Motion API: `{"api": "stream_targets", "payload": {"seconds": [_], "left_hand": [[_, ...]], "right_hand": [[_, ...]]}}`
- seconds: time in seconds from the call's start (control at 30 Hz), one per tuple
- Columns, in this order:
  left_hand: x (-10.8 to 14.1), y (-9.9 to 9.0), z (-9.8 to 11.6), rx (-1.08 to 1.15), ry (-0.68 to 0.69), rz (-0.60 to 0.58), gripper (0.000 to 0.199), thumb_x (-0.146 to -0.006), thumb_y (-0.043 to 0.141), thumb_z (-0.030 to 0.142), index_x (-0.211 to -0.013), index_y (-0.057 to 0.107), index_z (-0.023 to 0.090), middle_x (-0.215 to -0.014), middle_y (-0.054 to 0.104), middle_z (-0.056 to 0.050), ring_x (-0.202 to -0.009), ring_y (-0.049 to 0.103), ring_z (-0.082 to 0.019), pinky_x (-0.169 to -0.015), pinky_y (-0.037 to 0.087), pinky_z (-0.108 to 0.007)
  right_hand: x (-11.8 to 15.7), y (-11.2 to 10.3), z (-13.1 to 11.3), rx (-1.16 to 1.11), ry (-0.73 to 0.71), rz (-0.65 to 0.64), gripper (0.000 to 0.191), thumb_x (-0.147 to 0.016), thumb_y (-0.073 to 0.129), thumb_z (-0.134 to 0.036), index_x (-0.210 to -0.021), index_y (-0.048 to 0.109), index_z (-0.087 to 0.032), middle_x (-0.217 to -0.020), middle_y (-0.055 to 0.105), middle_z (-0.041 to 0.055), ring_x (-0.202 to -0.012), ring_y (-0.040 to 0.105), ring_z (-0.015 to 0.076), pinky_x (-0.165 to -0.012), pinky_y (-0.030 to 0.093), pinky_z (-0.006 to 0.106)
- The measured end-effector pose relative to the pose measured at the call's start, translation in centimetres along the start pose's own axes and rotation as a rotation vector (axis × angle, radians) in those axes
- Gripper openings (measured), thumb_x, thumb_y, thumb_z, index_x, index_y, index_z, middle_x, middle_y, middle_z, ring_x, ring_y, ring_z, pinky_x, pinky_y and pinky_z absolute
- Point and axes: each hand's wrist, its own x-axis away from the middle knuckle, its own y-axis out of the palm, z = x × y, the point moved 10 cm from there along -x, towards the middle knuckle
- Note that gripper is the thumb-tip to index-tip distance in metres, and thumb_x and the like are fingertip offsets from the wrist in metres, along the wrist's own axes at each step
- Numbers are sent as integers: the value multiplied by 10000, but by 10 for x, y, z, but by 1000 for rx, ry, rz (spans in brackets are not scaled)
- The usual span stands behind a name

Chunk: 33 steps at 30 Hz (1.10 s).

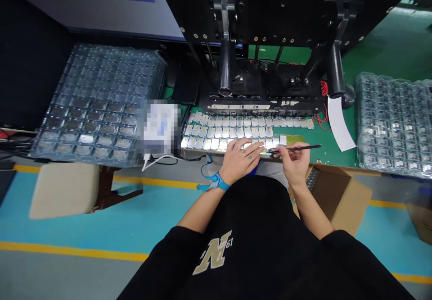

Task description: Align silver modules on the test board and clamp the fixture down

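Observation:
My left hand (240,158) lies with its fingers stretched over the front row of small square metallic parts (224,132) at the table's near edge. A blue wrist strap (216,181) is around that wrist. My right hand (294,162) is closed on a slim, dark stick-like tool (305,147), whose tip points left toward the front row, close to my left fingertips. Whether it is tweezers or a plain stick I cannot tell. A yellowish strip (295,139) lies just behind the tool. My fingers cover some of the parts.
Behind the rows stands a black fixture with two lever handles (227,68) (335,70). Stacked clear trays (101,93) are at left, more clear trays (393,124) at right. A white paper strip (340,122) and red wires (322,116) lie nearby. Below is an open cardboard box (353,203).

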Motion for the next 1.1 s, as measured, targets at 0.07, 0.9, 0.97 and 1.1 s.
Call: {"api": "stream_targets", "payload": {"seconds": [0.07, 0.9, 0.97, 1.1], "left_hand": [[1, -1, 2, -2, 27, 7, 277, -967, 591, 307, -1231, 669, 274, -1258, 717, 13, -1134, 570, -230, -934, 356, -420], [-1, 0, 1, 1, 11, 17, 244, -958, 598, 307, -1181, 694, 281, -1204, 738, 22, -1096, 589, -226, -914, 366, -417], [-1, 0, 1, 3, 11, 19, 241, -957, 600, 304, -1177, 695, 279, -1204, 739, 25, -1094, 589, -223, -916, 366, -416], [-1, 0, 0, 13, 5, 13, 246, -957, 598, 304, -1181, 694, 280, -1199, 740, 22, -1103, 585, -218, -922, 367, -414]], "right_hand": [[-7, 1, -6, -5, -7, 23, 356, -846, 734, -340, -948, 405, -253, -705, 655, -74, -591, 710, 143, -566, 606, 261], [-35, 30, 14, 20, 104, -69, 371, -839, 720, -406, -968, 405, -259, -679, 666, -67, -585, 713, 159, -539, 604, 260], [-35, 30, 14, 29, 107, -68, 370, -838, 720, -407, -968, 407, -258, -683, 665, -65, -586, 712, 158, -541, 602, 261], [-35, 30, 14, 21, 106, -71, 371, -839, 718, -411, -964, 403, -258, -683, 667, -64, -582, 711, 160, -547, 603, 269]]}}
